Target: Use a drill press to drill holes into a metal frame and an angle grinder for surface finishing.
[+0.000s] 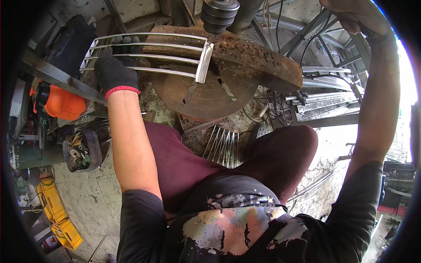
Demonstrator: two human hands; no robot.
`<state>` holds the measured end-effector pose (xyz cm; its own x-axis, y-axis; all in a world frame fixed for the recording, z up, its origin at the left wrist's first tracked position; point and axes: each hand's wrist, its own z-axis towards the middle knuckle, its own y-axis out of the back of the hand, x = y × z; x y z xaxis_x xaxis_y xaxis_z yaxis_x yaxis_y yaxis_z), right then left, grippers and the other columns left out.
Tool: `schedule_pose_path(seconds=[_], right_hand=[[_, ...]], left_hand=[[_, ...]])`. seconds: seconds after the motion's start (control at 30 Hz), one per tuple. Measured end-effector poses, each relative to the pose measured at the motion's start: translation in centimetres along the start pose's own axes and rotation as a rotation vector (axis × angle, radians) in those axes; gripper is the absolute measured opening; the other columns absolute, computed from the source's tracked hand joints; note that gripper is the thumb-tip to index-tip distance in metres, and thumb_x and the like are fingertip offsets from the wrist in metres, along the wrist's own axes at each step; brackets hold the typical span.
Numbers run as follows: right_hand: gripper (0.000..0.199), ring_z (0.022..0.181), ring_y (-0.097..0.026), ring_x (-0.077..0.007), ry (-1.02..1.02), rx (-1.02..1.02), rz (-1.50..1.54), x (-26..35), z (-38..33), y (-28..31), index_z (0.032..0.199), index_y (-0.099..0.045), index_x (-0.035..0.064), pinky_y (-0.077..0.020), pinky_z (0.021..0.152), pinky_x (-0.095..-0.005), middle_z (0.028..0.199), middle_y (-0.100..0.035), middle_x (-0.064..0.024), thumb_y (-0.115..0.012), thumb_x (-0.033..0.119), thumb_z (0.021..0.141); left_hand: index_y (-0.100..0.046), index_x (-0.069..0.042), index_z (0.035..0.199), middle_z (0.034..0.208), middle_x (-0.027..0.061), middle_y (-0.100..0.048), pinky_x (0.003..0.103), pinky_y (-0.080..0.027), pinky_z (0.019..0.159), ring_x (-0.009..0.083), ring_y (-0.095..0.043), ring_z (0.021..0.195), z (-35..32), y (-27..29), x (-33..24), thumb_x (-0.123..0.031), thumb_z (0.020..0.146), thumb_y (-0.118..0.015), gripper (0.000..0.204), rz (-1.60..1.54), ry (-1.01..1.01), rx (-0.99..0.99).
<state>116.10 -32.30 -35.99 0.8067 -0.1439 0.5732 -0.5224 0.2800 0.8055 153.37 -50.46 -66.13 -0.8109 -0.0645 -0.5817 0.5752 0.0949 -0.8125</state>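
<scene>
My left hand (115, 72), in a dark knit glove with a red cuff, grips a shiny metal rack (175, 59) of several curved bars joined by a flat end bar. The rack's flat end lies against a rusty, chip-strewn block (263, 65), just under a drill press spindle (219, 15). Beneath the block sits a round slotted machine table (206, 98). My bare right hand (357, 15) is raised at the upper right with its fingers curled in. What it holds, if anything, is cut off by the picture's edge.
An orange container (65, 103) and a cut-open can of discs (81, 151) stand at my left, with a yellow case (59, 215) on the floor. Stacked metal bars (324, 105) lie at the right. Another barred rack (222, 144) stands below the table, between my knees.
</scene>
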Motion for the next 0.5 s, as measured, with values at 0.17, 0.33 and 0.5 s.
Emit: schedule_pose_path(seconds=[0.17,0.33,0.5], right_hand=[[0.016,0.049,-0.055,-0.0103,-0.078,-0.174,-0.156,0.8,-0.1,-1.2,0.091,-0.068,0.0066,-0.0399,0.042,-0.0267,0.072,-0.06,0.0006,-0.08,-0.002,0.083],[0.007,0.053,-0.057,-0.0094,-0.153,-0.143,-0.575,1.2,0.6,-0.9,0.09,-0.071,0.0086,-0.0434,0.047,-0.0236,0.075,-0.063,0.0009,-0.077,0.011,0.091],[0.009,0.058,-0.06,-0.0114,-0.044,-0.154,-0.456,-0.3,0.8,-0.1,0.097,-0.072,0.0079,-0.0464,0.05,-0.0261,0.08,-0.065,-0.0008,-0.073,0.016,0.096]], left_hand=[[-0.065,0.008,0.112,0.104,0.0252,-0.072,0.059,-0.066,0.098,0.0394,-0.074,0.096,-0.1,-0.1,0.0,-0.012,0.107,-0.042,0.03,0.011,-0.012,-0.032],[-0.064,0.008,0.112,0.104,0.025,-0.072,0.058,-0.066,0.097,0.0394,-0.074,0.096,-0.5,-0.4,0.2,-0.012,0.106,-0.043,0.03,0.073,-0.032,-0.046],[-0.064,0.007,0.111,0.103,0.0245,-0.071,0.058,-0.065,0.098,0.0393,-0.073,0.095,-0.7,-0.4,0.0,-0.013,0.106,-0.045,0.028,0.016,-0.025,0.019]])
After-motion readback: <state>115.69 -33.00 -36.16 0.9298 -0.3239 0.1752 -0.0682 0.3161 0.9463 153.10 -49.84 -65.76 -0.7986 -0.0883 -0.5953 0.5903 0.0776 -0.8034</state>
